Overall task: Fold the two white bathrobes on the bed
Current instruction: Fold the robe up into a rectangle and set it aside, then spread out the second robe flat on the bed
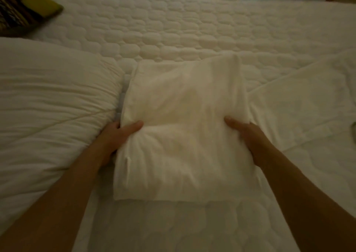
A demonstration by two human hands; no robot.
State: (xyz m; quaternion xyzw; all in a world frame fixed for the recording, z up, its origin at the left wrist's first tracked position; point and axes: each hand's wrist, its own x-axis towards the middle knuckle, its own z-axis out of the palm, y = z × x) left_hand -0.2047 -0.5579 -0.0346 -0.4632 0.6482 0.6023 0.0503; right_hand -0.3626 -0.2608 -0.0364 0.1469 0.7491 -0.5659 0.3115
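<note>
Near me on the bed [192,26], my left hand [117,136] and right hand [244,134] clasp the folded bathrobe [183,101] at its sides, thumbs on top. It looks soft and floppy, so I'd support it underneath.

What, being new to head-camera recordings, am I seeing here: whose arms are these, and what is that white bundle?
There is no machine: a person wears one camera on the head, looking down at their own arms. The left hand and right hand grip the sides of a folded white bathrobe, thumbs on top, on a quilted bed. A puffy white duvet lies at left, a flat white cloth, possibly the second robe, at right, and a patterned cushion in the far left corner.
</note>
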